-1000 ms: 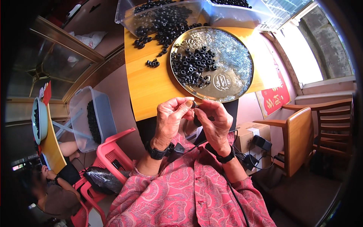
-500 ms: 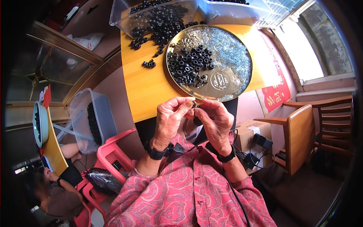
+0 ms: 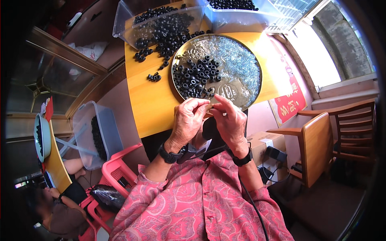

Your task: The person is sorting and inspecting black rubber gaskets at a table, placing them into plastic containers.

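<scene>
My left hand (image 3: 187, 120) and my right hand (image 3: 230, 122) meet fingertip to fingertip just in front of the round tray's near rim. Both are closed in a pinch around a small black piece, now almost wholly covered by the fingers. The gold-coloured tray (image 3: 185, 51) sits on the yellow table. On its left half lies a heap of small black ring-shaped parts (image 3: 198, 74), hollow in the middle. Tiny clear, glittering pieces (image 3: 240, 60) are spread over its far and right side.
Two clear plastic bins, a left one (image 3: 120, 30) and a right one (image 3: 245, 24), hold more black parts at the back. Loose parts (image 3: 153, 77) lie on the yellow table (image 3: 146, 108). Left are a pink chair (image 3: 120, 164) and a seated person (image 3: 64, 213); right, a wooden chair (image 3: 315, 148).
My hands have drawn slightly up toward the tray, and the fingers now cover the dark piece that showed between them. The view has shifted a little, so the table and tray sit lower.
</scene>
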Motion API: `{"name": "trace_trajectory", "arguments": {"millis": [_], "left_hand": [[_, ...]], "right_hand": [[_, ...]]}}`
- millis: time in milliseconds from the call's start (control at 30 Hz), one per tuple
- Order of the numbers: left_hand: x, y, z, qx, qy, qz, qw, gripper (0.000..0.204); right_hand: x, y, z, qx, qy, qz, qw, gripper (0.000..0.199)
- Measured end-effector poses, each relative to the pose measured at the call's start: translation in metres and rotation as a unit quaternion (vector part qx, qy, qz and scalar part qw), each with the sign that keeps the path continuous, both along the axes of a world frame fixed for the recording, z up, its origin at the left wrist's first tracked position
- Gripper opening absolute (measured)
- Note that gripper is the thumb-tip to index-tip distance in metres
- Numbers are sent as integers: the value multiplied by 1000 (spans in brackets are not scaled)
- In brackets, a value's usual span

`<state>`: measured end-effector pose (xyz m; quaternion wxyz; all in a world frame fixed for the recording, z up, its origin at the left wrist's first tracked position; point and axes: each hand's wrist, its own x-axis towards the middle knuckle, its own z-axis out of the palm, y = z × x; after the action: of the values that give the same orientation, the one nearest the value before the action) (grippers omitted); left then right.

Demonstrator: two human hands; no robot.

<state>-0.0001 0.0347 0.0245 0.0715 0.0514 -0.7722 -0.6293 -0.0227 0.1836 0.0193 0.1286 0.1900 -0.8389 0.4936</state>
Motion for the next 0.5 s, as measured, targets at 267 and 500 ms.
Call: {"name": "trace_trajectory", "arguments": {"millis": [267, 500], "left_hand": [[-24, 8, -7, -189, 88, 0, 978, 9], [-30, 8, -11, -239, 114, 0, 964, 7]], "right_hand": [[-21, 0, -4, 112, 64, -3, 992, 45], [-29, 3, -11, 130, 59, 15, 990, 42]]}}
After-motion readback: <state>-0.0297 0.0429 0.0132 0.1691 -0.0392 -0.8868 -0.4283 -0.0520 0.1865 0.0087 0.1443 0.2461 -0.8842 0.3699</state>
